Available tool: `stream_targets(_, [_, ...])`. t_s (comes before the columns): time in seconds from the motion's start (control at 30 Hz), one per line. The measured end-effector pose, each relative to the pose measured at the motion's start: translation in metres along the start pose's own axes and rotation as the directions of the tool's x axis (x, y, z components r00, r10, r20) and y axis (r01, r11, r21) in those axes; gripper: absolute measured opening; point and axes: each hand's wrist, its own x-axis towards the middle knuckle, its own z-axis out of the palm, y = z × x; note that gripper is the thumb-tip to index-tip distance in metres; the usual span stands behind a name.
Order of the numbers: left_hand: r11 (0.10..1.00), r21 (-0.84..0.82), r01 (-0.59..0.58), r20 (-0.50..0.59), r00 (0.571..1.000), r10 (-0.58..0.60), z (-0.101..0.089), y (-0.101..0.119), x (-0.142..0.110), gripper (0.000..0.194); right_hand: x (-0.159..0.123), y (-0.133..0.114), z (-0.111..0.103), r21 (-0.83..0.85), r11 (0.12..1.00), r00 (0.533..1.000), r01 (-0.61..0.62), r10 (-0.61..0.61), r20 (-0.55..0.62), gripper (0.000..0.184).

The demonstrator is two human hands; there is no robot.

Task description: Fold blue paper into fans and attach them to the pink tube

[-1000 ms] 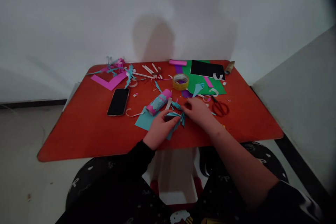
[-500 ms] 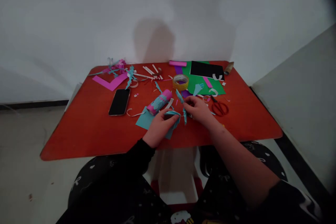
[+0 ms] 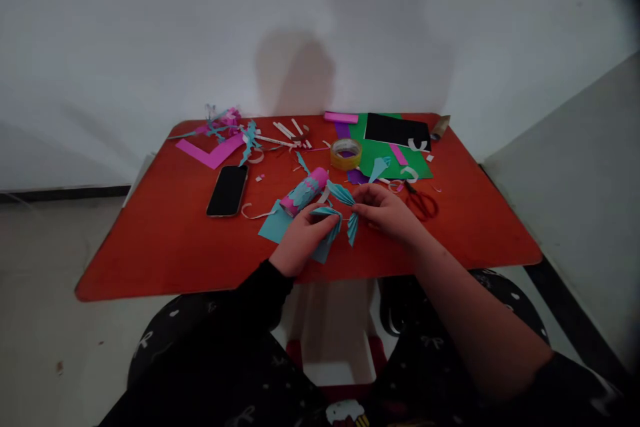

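Note:
My left hand (image 3: 300, 243) and my right hand (image 3: 387, 211) meet over the front middle of the red table (image 3: 165, 240). Both pinch a pleated teal paper fan (image 3: 340, 213), the left on one folded wing, the right on the other, which spreads up and down from the pinch. Just behind the fan lies a pink tube with teal trim (image 3: 304, 191), resting on a teal paper sheet (image 3: 274, 227).
A black phone (image 3: 227, 190) lies left of the tube. A tape roll (image 3: 345, 153), green paper (image 3: 395, 161), a black sheet (image 3: 397, 131) and red scissors (image 3: 423, 203) sit to the right. Pink and teal paper scraps (image 3: 220, 140) litter the back left.
The right hand has lifted and pulled the fan's right wing open, so it now spreads wider. Both hands have shifted slightly.

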Motion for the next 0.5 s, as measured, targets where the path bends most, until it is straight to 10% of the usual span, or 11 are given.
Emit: stream_targets(0.5, [1.0, -0.025, -0.012, 0.088, 0.996, 0.014, 0.0024, -0.003, -0.0005, 0.042, -0.0061, 0.0046, 0.0082, 0.016, 0.999, 0.999, -0.027, 0.027, 0.045, 0.035])
